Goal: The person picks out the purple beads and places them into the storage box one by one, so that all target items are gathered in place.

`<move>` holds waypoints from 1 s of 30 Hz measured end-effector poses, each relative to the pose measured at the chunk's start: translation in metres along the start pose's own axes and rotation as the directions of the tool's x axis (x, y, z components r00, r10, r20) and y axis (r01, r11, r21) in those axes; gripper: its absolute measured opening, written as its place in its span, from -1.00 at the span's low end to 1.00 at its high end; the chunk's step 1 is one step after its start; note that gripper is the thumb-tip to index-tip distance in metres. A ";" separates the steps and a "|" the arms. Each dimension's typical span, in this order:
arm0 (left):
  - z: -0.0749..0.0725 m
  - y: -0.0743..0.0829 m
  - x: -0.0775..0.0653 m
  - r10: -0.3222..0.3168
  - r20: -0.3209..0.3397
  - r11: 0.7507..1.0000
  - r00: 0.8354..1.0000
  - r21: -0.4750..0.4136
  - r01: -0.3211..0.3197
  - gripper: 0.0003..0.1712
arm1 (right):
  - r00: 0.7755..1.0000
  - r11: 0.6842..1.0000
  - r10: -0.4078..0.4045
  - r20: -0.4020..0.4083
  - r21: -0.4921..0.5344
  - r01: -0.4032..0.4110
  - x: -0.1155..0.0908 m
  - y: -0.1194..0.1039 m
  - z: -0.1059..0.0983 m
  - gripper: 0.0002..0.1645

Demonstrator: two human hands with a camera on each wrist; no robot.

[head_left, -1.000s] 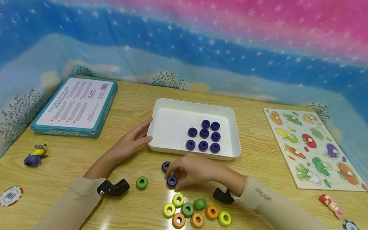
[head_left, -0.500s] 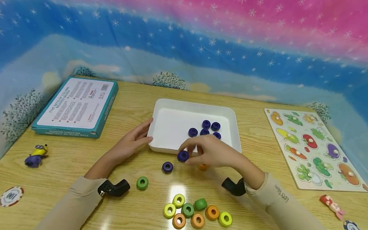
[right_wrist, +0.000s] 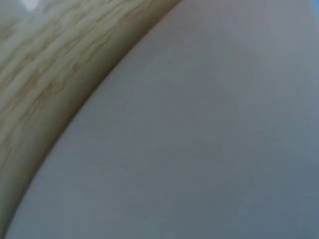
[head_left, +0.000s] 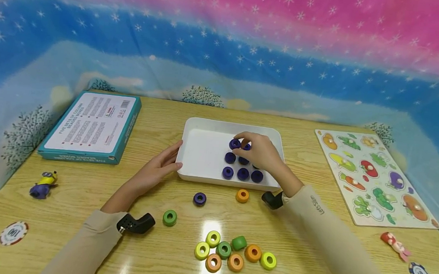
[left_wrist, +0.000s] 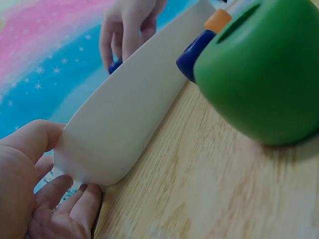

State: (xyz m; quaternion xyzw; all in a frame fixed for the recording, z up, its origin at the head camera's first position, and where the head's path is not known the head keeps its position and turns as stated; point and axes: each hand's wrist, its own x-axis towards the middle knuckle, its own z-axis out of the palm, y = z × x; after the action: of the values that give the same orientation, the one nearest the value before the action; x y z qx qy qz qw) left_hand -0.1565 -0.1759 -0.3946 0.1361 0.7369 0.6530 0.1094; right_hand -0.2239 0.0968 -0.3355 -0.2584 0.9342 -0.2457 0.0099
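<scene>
In the head view a white tray (head_left: 202, 153) lies mid-table with several purple ring beads (head_left: 243, 174) set in rows in its right half. My right hand (head_left: 261, 151) pinches a purple bead (head_left: 235, 143) over the back of the group and partly hides other beads. My left hand (head_left: 158, 166) holds the tray's left end, its thumb and fingertips against the wall in the left wrist view. One purple bead (head_left: 199, 199) lies on the table before the tray, near an orange bead (head_left: 242, 196). In the right wrist view, a blurred white surface fills most of the frame.
Green (head_left: 169, 218), yellow-green (head_left: 201, 251) and orange beads (head_left: 235, 262) lie nearer me. A boxed set (head_left: 91, 126) is at left, a vegetable puzzle board (head_left: 373, 176) at right. Small figures (head_left: 44, 185) and poker chips (head_left: 13, 233) lie toward the sides.
My right hand has picked up a purple bead from the table in front and carried it up over the tray's back row. My left hand stays at the tray.
</scene>
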 end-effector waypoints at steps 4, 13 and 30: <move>0.000 0.000 0.000 0.000 0.002 1.000 1.000 0.004 0.000 -0.30 | 0.997 0.997 0.079 -0.010 -0.015 -0.079 0.007 0.004 0.009 -0.57; 0.000 0.000 0.000 -0.006 0.001 1.000 1.000 0.004 0.006 -0.31 | 0.987 0.985 0.161 0.011 -0.061 -0.160 0.018 0.009 0.021 -0.55; -0.001 -0.001 0.001 0.001 0.000 1.000 1.000 -0.017 -0.001 -0.30 | 0.975 0.972 0.199 0.096 -0.150 -0.183 0.021 0.007 0.019 -0.46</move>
State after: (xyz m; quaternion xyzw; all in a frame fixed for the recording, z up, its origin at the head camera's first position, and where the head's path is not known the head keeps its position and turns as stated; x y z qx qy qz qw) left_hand -0.1576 -0.1762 -0.3958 0.1357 0.7314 0.6591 0.1103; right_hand -0.2429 0.0834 -0.3528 -0.1804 0.9677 -0.1629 0.0669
